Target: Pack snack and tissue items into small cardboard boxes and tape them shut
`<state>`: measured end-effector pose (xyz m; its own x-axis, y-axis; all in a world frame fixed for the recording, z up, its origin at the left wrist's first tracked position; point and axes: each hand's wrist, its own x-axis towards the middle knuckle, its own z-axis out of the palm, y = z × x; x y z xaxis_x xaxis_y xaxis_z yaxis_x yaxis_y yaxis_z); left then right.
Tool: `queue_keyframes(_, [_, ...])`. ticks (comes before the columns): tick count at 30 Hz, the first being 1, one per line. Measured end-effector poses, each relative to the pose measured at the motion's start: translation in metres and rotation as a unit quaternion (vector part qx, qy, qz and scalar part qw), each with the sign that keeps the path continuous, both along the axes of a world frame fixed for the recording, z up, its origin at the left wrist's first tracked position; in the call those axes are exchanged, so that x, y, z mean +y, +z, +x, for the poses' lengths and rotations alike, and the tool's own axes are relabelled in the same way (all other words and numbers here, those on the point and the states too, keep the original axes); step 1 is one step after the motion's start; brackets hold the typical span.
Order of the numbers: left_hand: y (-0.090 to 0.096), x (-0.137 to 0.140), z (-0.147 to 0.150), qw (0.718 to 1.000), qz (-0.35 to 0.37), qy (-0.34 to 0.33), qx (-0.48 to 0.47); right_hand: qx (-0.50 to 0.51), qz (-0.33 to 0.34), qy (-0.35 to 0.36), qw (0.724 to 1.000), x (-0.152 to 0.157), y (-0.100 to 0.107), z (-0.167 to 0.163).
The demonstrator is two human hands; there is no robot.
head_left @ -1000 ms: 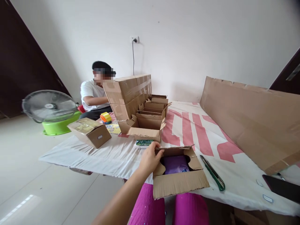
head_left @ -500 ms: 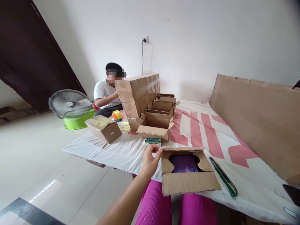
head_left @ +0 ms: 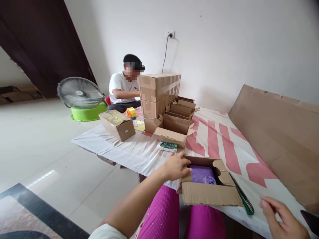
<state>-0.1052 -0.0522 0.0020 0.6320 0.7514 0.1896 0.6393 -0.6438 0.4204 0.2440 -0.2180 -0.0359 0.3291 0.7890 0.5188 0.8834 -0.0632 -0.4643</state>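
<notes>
left hand (head_left: 177, 166): bent over open carton's left edge, likely steadying open carton (head_left: 211, 195); cannot tell if gripping.
right hand (head_left: 284, 217): empty, loosely open, near cutter (head_left: 246, 201).
purple packet (head_left: 202, 174): inside.

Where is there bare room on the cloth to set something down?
The red-and-white cloth is bare between the row of open boxes and the tall cardboard sheet. A smaller white patch lies between the closed box and the green carton. The near box is crowded: left hand on one side, cutter along the other.
</notes>
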Motion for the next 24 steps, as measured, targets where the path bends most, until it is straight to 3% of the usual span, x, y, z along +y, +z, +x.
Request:
queue_keyframes(2, [0.005,-0.001,0.010,0.999,0.011,0.014,0.044,-0.022,-0.027,0.104,0.994,0.036,0.033,-0.027])
queue_keyframes(5, [0.009,-0.001,0.022,0.996,0.017,0.023,0.090,-0.082,-0.173,0.240,0.952,0.090,0.058,-0.080])
queue_keyframes(7, [0.008,-0.001,0.021,0.998,0.013,0.016,0.055,-0.169,-0.292,0.265,0.903,0.117,0.058,-0.109])
queue_keyframes(10, [-0.002,-0.007,0.005,0.993,-0.024,-0.019,-0.118,-0.259,-0.398,0.279,0.835,0.141,0.045,-0.128])
queue_keyframes(14, [-0.034,-0.028,-0.019,0.949,-0.090,-0.065,-0.297,-0.282,-0.405,0.294,0.818,0.148,0.035,-0.129])
queue_keyframes(20, [-0.100,-0.049,-0.011,0.937,-0.113,-0.004,-0.332,-0.307,-0.367,0.294,0.827,0.143,0.036,-0.136])
queue_keyframes(24, [-0.128,-0.061,0.005,0.920,-0.114,0.041,-0.372,-0.310,-0.338,0.302,0.836,0.137,0.039,-0.135])
